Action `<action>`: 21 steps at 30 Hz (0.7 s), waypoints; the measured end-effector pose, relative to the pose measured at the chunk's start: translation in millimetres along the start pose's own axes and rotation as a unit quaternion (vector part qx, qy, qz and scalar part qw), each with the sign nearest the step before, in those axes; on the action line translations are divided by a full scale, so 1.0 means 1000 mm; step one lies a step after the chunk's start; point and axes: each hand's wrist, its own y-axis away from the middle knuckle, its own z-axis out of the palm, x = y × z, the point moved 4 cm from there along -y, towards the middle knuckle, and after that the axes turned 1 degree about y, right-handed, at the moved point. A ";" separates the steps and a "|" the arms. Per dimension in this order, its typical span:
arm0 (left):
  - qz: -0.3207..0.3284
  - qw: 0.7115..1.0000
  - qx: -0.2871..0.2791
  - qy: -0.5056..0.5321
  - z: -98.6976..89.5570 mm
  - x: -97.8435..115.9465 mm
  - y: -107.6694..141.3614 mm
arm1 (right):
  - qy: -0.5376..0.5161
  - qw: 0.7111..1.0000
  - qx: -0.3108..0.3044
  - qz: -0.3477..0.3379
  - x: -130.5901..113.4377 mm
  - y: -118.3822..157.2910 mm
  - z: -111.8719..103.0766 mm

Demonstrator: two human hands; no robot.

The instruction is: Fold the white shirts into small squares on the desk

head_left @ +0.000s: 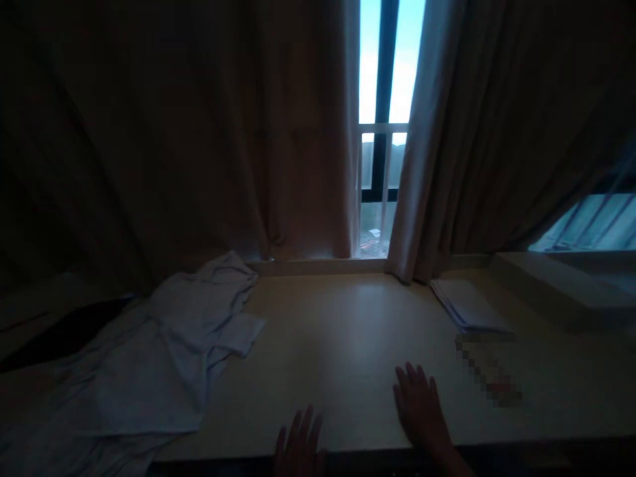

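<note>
My left hand [298,444] is at the bottom of the view, over the near edge of a pale tabletop [328,351]. Its fingers are stretched out and slightly apart, with nothing held. Farther right, my right hand [419,405] is over the tabletop with fingers extended and nothing in it; whether it touches the surface I cannot tell. To the left lies a crumpled heap of white cloth [144,371], apart from both hands. Folded white cloth or paper [470,305] lies beyond my right hand, towards the back right.
Dark curtains [298,132] hang behind the table, parted at a bright window [382,165]. A pale box-like block [556,285] sits at the back right. A pixelated patch [491,371] covers something right of my right hand. A dark flat item [69,331] lies at far left.
</note>
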 end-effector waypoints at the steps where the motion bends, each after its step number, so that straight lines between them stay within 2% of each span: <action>1: 0.008 1.000 0.027 0.003 0.000 0.000 0.003 | 0.007 1.000 -0.003 0.002 -0.001 0.000 -0.001; 3: 0.021 0.998 0.061 0.017 -0.001 -0.001 0.010 | 0.016 1.000 -0.011 0.009 0.001 -0.001 -0.003; 6: 0.020 0.996 0.078 0.047 -0.004 0.001 0.017 | 0.034 0.999 -0.017 0.008 0.007 -0.001 0.003; 11: -0.024 0.992 0.063 0.107 -0.001 0.009 0.021 | 0.055 0.998 -0.010 0.009 0.015 -0.018 0.019; 13: -0.033 0.989 0.051 0.136 0.001 0.003 0.016 | 0.056 0.998 -0.008 0.022 0.014 -0.028 0.020; 15: -0.061 0.984 0.050 0.156 -0.003 -0.019 0.003 | 0.055 0.998 -0.010 0.031 0.011 -0.034 0.017; 16: -0.098 0.981 0.062 0.156 -0.009 -0.037 -0.006 | 0.053 0.998 -0.012 0.034 0.009 -0.035 0.014; 18: -0.152 0.974 0.094 0.136 -0.027 -0.082 -0.030 | 0.046 0.998 -0.017 0.041 0.005 -0.035 0.009; 21: -0.230 0.962 0.140 0.050 -0.059 -0.158 -0.067 | 0.038 0.998 -0.017 0.046 0.002 -0.034 0.004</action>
